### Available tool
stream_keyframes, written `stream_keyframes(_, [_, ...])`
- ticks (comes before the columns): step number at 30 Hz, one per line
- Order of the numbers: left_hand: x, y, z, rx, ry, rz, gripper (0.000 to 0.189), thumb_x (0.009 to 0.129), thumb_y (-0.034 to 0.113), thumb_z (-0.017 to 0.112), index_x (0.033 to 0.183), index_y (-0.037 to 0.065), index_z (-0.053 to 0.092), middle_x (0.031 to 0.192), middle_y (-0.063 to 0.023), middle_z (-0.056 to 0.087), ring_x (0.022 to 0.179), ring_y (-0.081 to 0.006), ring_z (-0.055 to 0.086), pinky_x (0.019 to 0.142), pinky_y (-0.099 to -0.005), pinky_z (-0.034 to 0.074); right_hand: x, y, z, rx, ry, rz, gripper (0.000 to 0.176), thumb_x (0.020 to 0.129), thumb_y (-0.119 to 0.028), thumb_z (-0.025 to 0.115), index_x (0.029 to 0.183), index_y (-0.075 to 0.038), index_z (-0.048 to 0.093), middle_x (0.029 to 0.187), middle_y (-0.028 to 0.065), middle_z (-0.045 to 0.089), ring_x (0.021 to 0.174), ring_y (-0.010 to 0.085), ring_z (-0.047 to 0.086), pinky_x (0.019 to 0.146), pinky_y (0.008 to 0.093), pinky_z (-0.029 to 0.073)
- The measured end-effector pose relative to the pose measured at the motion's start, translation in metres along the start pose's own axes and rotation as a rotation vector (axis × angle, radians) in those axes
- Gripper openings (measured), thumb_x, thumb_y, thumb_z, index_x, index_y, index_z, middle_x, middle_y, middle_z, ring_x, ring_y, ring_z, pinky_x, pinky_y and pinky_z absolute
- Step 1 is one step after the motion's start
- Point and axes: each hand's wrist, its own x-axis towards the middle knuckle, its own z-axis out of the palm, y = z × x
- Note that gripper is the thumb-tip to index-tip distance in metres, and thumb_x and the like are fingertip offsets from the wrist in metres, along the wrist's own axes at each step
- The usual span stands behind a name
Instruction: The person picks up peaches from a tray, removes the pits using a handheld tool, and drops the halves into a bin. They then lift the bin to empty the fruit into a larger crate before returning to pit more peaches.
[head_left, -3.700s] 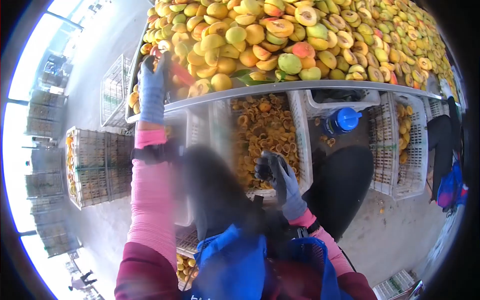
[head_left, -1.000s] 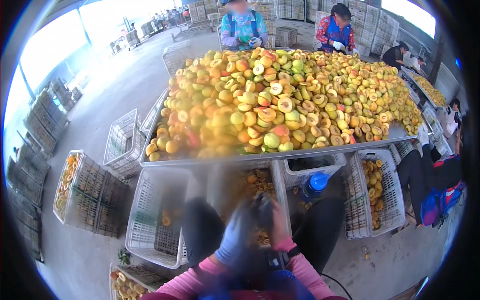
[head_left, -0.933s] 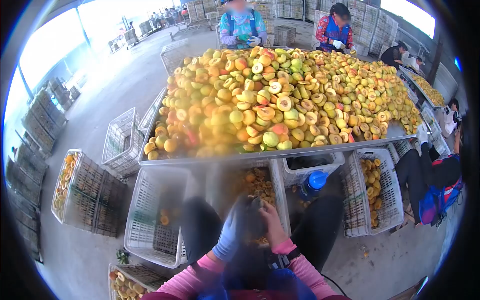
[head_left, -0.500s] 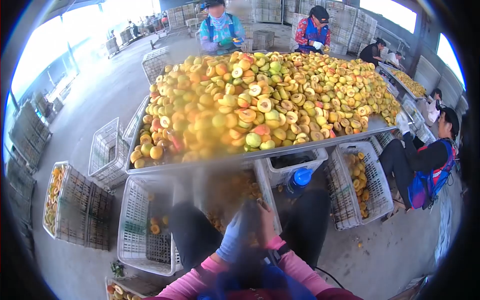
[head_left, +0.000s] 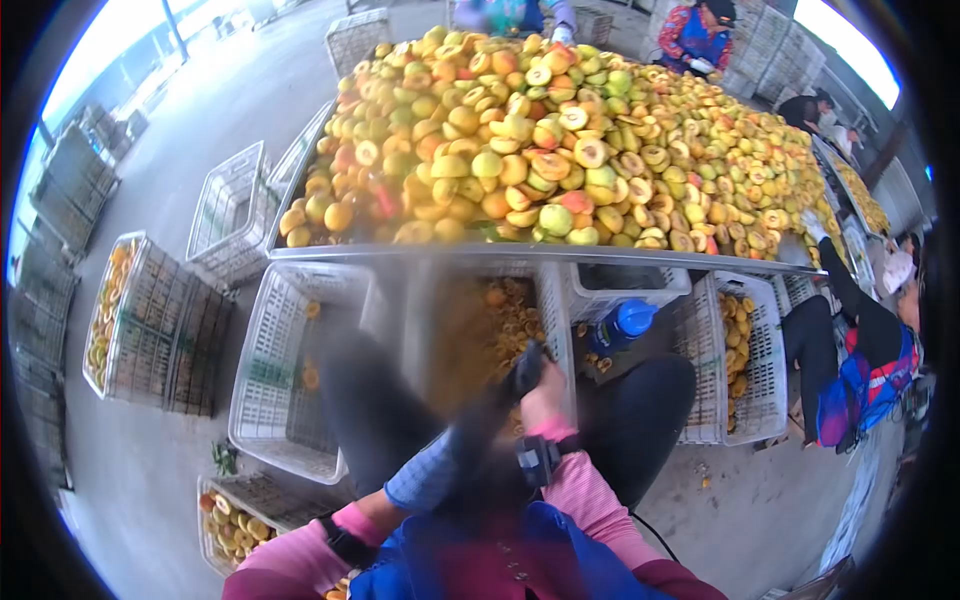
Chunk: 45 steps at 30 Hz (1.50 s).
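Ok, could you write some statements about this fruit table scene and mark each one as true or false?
1. The table is heaped with fruit. True.
2. The bottle under the table has a red cap. False: the cap is blue.
3. The right hand is bare. True.
4. The white crate by the person's left leg is full to the brim. False: it holds only a few pieces.
5. Nobody else is in view. False: a co-worker sits at the right, and others stand beyond the table.
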Motion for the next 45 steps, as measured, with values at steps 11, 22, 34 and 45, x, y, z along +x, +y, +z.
stream_keyframes(11, [0.062, 0.049, -0.016, 0.847, 0.412, 0.090, 0.032, 0.086, 0.023, 0.061, 0.114, 0.007, 0.060, 0.100, -0.0145, 0.064, 0.094, -0.0245, 0.063, 0.077, -0.0345, 0.050, 0.185, -0.274, 0.075, 0.753, 0.000, -0.273, 0.020, 0.091, -0.021, 0.054, 0.105, -0.008, 0.058, 0.089, 0.0029, 0.061, 0.077, 0.0131, 0.060, 0.068, 0.0287, 0.049])
stream_keyframes(22, [0.152, -0.154, -0.033, 1.557, -0.421, -0.094, 0.019, 0.082, 0.018, 0.057, 0.092, 0.003, 0.066, 0.094, -0.0158, 0.066, 0.086, -0.0319, 0.065, 0.069, -0.0424, 0.053, 0.144, -0.190, -0.084, 0.494, -0.147, 0.158, 0.031, 0.088, -0.026, 0.061, 0.111, -0.006, 0.059, 0.097, 0.0067, 0.066, 0.081, 0.0130, 0.062, 0.069, 0.0274, 0.051])
stream_keyframes(34, [0.145, -0.129, -0.008, 1.664, -0.195, -0.203, 0.023, 0.074, 0.039, 0.066, 0.091, 0.024, 0.070, 0.103, -0.0040, 0.058, 0.103, -0.0259, 0.052, 0.087, -0.0457, 0.037, 0.125, 0.027, -0.312, 0.186, 0.260, 0.492, 0.020, 0.085, -0.020, 0.062, 0.098, -0.005, 0.063, 0.076, 0.0019, 0.062, 0.065, 0.0083, 0.058, 0.056, 0.0197, 0.046])
stream_keyframes(45, [0.193, -0.092, -0.031, 1.807, 0.415, -0.056, 0.024, 0.062, 0.021, 0.072, 0.085, 0.020, 0.069, 0.103, -0.0016, 0.055, 0.105, -0.0260, 0.049, 0.089, -0.0428, 0.036, 0.200, 0.048, -0.258, -0.995, 0.041, -0.514, 0.043, 0.073, -0.013, 0.065, 0.116, -0.013, 0.058, 0.114, 0.0052, 0.058, 0.108, 0.0257, 0.052, 0.090, 0.0387, 0.046])
